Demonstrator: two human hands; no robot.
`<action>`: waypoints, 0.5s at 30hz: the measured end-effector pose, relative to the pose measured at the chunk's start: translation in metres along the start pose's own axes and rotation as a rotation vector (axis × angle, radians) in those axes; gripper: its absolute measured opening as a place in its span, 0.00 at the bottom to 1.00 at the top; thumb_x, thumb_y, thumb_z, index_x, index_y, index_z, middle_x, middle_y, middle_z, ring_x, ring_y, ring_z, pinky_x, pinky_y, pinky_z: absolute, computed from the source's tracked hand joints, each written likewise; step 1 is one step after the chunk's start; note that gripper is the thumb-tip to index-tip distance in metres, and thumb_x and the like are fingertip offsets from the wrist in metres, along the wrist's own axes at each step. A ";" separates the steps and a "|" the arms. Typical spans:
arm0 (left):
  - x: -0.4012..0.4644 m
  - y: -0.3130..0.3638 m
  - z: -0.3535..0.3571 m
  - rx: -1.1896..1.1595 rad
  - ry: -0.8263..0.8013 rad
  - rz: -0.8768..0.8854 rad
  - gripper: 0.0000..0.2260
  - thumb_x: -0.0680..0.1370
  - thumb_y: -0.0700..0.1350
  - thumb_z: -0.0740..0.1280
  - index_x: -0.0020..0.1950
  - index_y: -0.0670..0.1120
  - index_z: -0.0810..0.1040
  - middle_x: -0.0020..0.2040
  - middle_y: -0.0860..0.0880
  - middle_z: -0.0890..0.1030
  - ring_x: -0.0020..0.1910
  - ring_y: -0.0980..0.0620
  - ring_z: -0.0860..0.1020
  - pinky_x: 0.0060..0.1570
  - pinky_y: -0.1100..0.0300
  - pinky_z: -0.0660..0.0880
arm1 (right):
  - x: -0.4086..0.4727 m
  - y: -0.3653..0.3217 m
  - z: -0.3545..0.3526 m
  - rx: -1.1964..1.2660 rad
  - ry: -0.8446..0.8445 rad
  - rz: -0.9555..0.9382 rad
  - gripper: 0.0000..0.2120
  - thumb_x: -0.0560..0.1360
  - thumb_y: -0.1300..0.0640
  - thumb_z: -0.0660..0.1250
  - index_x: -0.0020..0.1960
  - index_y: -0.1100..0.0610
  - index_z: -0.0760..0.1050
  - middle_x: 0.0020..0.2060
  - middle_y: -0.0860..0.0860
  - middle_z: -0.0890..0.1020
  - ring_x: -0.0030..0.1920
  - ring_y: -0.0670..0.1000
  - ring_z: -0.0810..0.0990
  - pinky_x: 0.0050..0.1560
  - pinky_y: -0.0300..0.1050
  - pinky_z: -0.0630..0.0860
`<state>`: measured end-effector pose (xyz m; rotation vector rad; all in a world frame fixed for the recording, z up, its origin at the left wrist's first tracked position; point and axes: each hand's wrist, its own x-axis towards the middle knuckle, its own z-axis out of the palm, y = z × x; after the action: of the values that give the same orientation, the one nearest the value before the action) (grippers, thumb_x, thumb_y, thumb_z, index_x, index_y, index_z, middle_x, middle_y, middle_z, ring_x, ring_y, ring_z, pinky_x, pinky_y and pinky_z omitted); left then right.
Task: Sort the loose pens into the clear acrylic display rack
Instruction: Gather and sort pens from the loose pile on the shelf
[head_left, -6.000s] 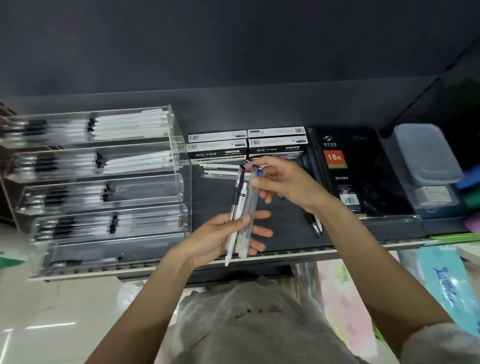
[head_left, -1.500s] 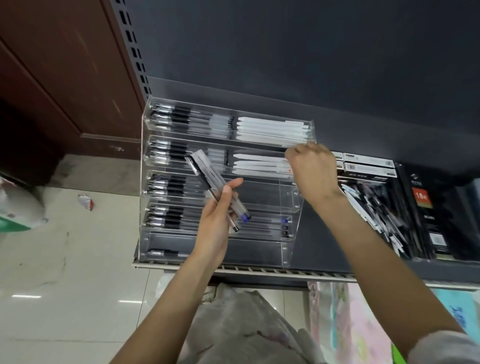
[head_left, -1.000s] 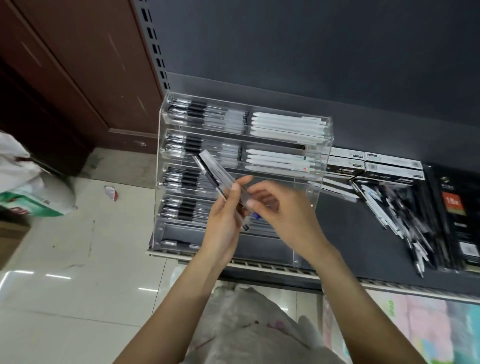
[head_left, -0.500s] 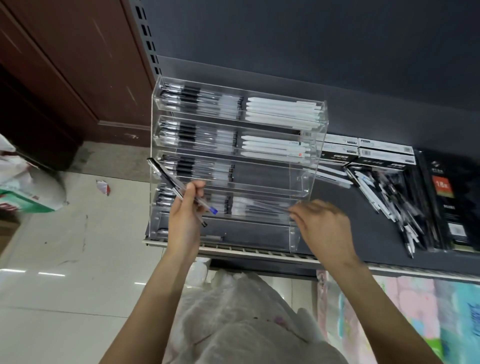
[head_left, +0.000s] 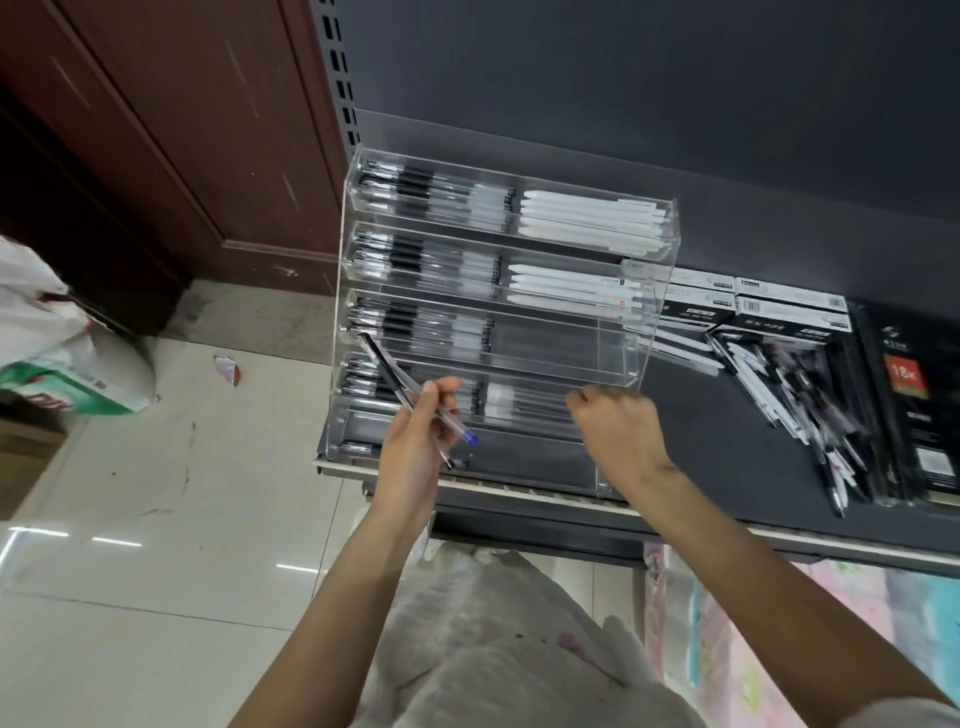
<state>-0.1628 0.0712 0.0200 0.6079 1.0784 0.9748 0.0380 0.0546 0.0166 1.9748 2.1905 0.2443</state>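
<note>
Pens (head_left: 415, 400), slim clear-barrelled, lie diagonally pinched in the left hand (head_left: 415, 457) just near of the clear acrylic tiered rack (head_left: 644, 312), while the right hand (head_left: 613, 436), curled, reaches into its fourth tier, contents unseen.

The rack (head_left: 639, 332) is clear, holding black-gripped pens (head_left: 415, 192) and white pens (head_left: 592, 218). One held pen (head_left: 415, 395) has a blue cap. The shelf (head_left: 727, 441) is dark grey, the floor (head_left: 156, 519) cream tile.
</note>
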 end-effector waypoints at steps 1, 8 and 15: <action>-0.001 0.000 0.001 0.006 -0.015 0.001 0.14 0.82 0.47 0.56 0.49 0.48 0.81 0.37 0.53 0.75 0.37 0.59 0.74 0.43 0.64 0.71 | 0.000 -0.002 -0.001 -0.002 -0.047 0.022 0.17 0.42 0.73 0.73 0.23 0.56 0.72 0.18 0.49 0.71 0.18 0.48 0.69 0.21 0.34 0.62; -0.005 -0.002 0.014 0.054 -0.018 0.011 0.13 0.82 0.49 0.56 0.52 0.50 0.81 0.40 0.55 0.78 0.42 0.58 0.75 0.48 0.61 0.72 | -0.014 -0.021 -0.044 0.624 0.109 0.169 0.06 0.76 0.53 0.67 0.50 0.52 0.81 0.41 0.46 0.84 0.37 0.45 0.82 0.37 0.41 0.79; -0.013 -0.008 0.030 0.116 -0.103 0.025 0.14 0.79 0.54 0.58 0.53 0.52 0.82 0.49 0.48 0.80 0.55 0.46 0.79 0.61 0.51 0.73 | -0.017 -0.050 -0.056 1.319 -0.045 0.250 0.07 0.72 0.60 0.71 0.50 0.54 0.81 0.41 0.40 0.82 0.43 0.36 0.80 0.45 0.27 0.73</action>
<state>-0.1340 0.0574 0.0312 0.7597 1.0431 0.8968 -0.0220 0.0328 0.0589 2.6752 2.2140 -1.5713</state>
